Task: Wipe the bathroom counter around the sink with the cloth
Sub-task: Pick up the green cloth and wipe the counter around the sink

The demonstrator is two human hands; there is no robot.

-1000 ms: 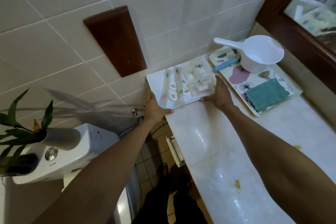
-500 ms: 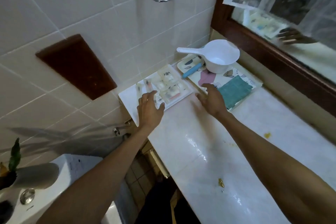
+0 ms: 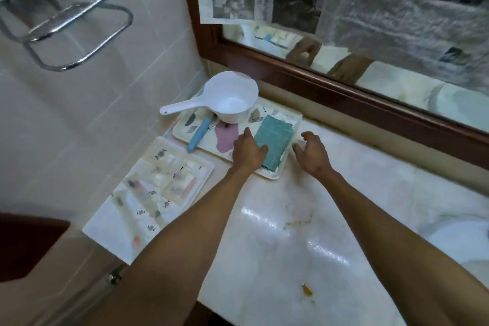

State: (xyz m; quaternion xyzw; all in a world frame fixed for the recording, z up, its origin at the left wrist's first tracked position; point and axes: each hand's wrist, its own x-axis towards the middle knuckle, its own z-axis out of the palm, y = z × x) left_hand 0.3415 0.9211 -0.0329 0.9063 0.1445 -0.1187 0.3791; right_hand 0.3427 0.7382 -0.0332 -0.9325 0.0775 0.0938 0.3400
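A folded teal cloth (image 3: 275,137) lies on the right part of a floral tray (image 3: 227,141) at the back of the pale marble counter (image 3: 291,233). My left hand (image 3: 248,151) rests on the tray with its fingers touching the cloth's left edge, holding nothing. My right hand (image 3: 312,152) hovers open at the tray's right rim, fingers spread and curled. The sink (image 3: 449,233) shows only as a white rim at the right edge. Yellow-brown stains and a small scrap (image 3: 307,290) mark the counter.
A white dipper (image 3: 227,103) and a blue tube (image 3: 199,135) sit on the floral tray. A white tray of toiletries (image 3: 150,193) lies at the counter's left end. A wood-framed mirror (image 3: 344,79) runs along the back; a chrome towel rack (image 3: 66,21) hangs on the tiled wall.
Both hands let go of the white toiletries tray, left at the counter's end, and moved right to the floral tray. The view swung right toward the mirror.
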